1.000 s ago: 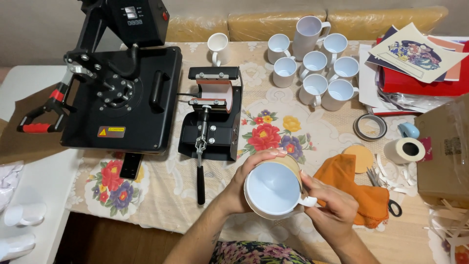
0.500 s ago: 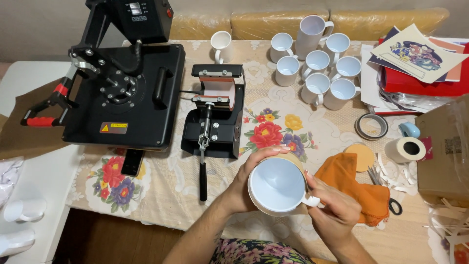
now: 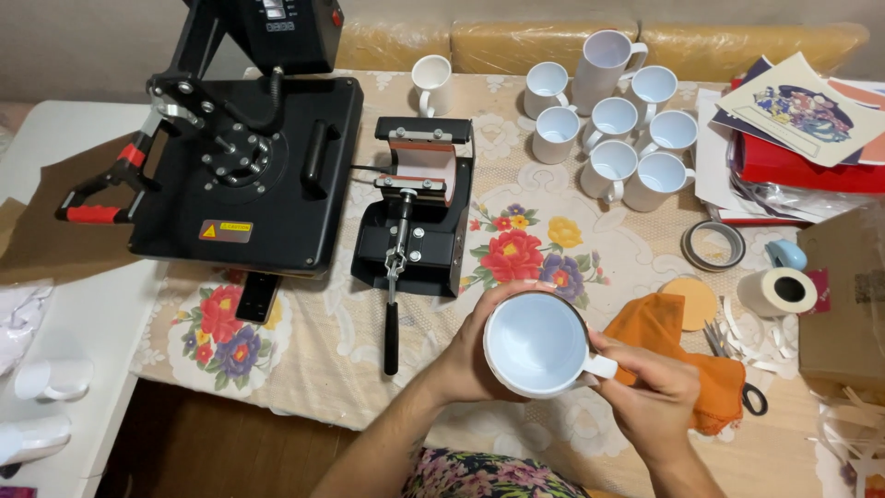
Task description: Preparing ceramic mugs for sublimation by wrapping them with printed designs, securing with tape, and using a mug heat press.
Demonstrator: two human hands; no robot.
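I hold a white mug upright over the near edge of the table, its empty inside facing the camera. My left hand wraps around the mug's left side. My right hand grips the handle on the mug's right side. A black mug press with an orange heating sleeve stands just beyond the mug, its long lever pointing toward me. An orange cloth lies under and beyond my right hand.
A large black flat heat press fills the left of the floral tablecloth. Several white mugs cluster at the back. Tape rolls, scissors, a cardboard box and printed sheets crowd the right.
The mug and both hands stay in the same grip. The view has shifted slightly, so the table's objects sit a little further right and lower in frame.
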